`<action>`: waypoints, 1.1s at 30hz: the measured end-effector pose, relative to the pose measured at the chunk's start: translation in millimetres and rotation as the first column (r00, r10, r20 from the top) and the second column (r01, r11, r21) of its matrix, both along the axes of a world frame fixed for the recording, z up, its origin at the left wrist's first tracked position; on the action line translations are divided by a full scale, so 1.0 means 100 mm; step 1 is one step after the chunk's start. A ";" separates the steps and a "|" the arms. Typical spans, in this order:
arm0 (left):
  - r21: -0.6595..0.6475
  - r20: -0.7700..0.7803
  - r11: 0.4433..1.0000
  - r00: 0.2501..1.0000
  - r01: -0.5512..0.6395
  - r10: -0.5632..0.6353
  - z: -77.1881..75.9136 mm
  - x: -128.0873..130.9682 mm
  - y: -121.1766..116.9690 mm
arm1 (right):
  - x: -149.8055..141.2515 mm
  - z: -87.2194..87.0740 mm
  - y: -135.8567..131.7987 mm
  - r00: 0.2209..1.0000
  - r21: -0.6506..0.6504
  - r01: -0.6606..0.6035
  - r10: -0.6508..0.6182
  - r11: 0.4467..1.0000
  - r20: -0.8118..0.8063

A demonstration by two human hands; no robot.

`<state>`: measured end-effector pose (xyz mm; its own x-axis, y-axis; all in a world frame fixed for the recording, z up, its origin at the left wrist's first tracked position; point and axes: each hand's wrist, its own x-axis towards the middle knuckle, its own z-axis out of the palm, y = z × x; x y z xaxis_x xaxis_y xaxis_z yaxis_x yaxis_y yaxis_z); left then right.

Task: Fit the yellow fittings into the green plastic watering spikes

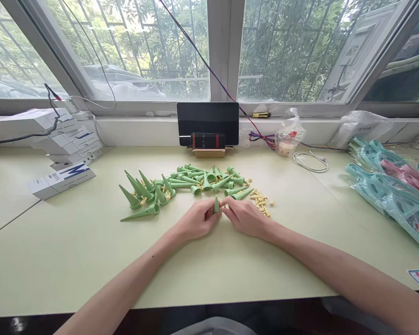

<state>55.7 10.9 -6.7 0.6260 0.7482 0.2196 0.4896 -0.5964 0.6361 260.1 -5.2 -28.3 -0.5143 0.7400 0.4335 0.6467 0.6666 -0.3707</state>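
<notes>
My left hand [199, 219] is closed around a green plastic watering spike [216, 205], its tip pointing up. My right hand [245, 216] meets it from the right, fingertips pinched at the side of the spike. A sliver of pale yellow shows between those fingers, but most of it is hidden. Just beyond the right hand lies a scatter of small yellow plugs [261, 201]. Behind both hands spreads a pile of loose green spikes [206, 177]. Off to the left, several spikes with yellow pieces at their bases stand upright in a group [145, 188].
A phone [208, 141] leans against a dark tablet [208, 118] at the back. White boxes [63, 179] are stacked on the left. Bagged teal plastic parts [387, 186] lie at the right, near a coiled white cable [310, 162] and a plastic-wrapped cup [289, 137].
</notes>
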 end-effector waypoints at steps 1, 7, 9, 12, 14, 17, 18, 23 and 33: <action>-0.001 0.004 1.000 1.000 -0.007 0.007 0.00 -0.01 0.01 | 0.00 0.01 0.00 1.000 -0.006 0.002 -0.002 1.000 0.001; -0.036 0.014 0.998 0.999 -0.045 0.046 0.03 -0.05 0.06 | -0.01 0.04 -0.02 1.000 0.001 -0.006 0.006 1.000 0.000; -0.050 0.009 0.998 0.999 -0.049 0.049 0.03 -0.06 0.07 | -0.02 0.03 -0.01 1.000 0.016 -0.009 0.009 1.000 -0.008; -0.063 0.009 0.997 0.999 -0.052 0.052 0.02 -0.06 0.09 | -0.02 0.01 0.00 1.000 0.052 -0.003 0.004 0.999 -0.013; -0.065 0.013 0.997 0.999 -0.050 0.051 0.00 -0.06 0.09 | -0.01 -0.01 0.01 1.000 0.081 -0.001 0.002 0.997 -0.013; -0.067 0.015 0.997 0.999 -0.042 0.043 -0.01 -0.06 0.10 | -0.01 -0.04 0.02 1.000 0.109 0.004 -0.003 0.994 -0.016; -0.070 0.015 0.997 0.999 -0.040 0.041 -0.01 -0.06 0.09 | -0.01 -0.04 0.03 1.000 0.111 0.006 -0.004 0.994 -0.017; -0.089 0.015 0.995 0.999 -0.037 0.039 0.00 -0.06 0.08 | 0.00 -0.03 0.02 1.000 0.061 -0.011 0.013 0.998 -0.024; -0.073 0.014 0.997 0.999 -0.039 0.040 0.00 -0.04 0.07 | -0.01 -0.01 0.02 0.996 0.015 -0.037 0.038 0.999 -0.086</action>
<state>51.4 18.0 -6.6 0.5924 0.7869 0.1727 0.5020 -0.5283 0.6848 259.0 -3.6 -29.4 -0.5021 0.7148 0.4868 0.5872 0.6951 -0.4148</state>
